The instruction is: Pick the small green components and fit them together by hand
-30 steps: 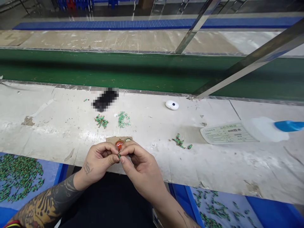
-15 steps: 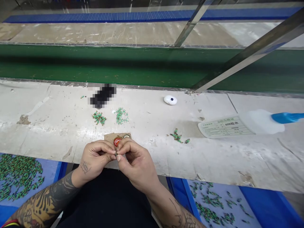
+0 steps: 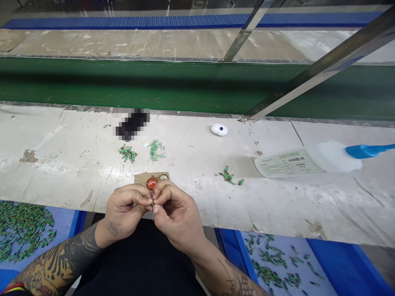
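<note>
Fingertip to fingertip, my left hand (image 3: 128,207) and my right hand (image 3: 177,213) pinch one tiny dark piece (image 3: 152,203) between them at the table's front edge. The fingers largely cover it, so its kind does not show. Just beyond them lies a piece of brown cardboard (image 3: 140,178) bearing a round red cap-like dish (image 3: 151,183) and a pale round one (image 3: 163,176), partly hidden by my right fingers. Farther back are a small pile of green-and-brown pieces (image 3: 127,153) and a looser scatter of small light-green pieces (image 3: 156,150).
A white bottle with a blue nozzle (image 3: 308,160) lies at the right, near several green pieces (image 3: 227,175). A white oval case (image 3: 219,129) and a blurred black object (image 3: 132,124) sit farther back. Blue trays of green pieces flank me (image 3: 74,226) (image 3: 247,259). A metal post (image 3: 308,82) slants upward.
Both hands stay together at nearly the same spot, with the fingers slightly shifted around the tiny piece. The view has moved slightly; the things on the table look unchanged.
</note>
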Action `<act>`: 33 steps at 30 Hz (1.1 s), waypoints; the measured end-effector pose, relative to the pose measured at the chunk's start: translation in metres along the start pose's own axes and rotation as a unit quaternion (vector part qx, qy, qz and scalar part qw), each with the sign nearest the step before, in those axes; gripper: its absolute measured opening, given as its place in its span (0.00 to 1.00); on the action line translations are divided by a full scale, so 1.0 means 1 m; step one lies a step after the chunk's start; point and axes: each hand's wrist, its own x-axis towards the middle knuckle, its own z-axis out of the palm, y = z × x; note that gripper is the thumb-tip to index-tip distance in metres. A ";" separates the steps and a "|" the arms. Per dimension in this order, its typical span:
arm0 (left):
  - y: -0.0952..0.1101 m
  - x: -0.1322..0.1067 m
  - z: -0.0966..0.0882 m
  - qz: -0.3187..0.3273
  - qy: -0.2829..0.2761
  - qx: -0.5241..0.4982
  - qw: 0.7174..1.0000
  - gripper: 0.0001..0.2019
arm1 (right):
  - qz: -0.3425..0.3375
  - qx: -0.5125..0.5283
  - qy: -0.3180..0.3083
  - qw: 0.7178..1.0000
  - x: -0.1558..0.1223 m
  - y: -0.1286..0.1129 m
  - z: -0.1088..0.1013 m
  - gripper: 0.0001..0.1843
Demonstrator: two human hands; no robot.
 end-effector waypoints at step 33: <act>-0.065 -0.009 -0.111 -0.200 0.128 0.389 0.890 0.13 | 0.056 -0.644 -0.077 0.759 0.132 0.058 -0.070 0.14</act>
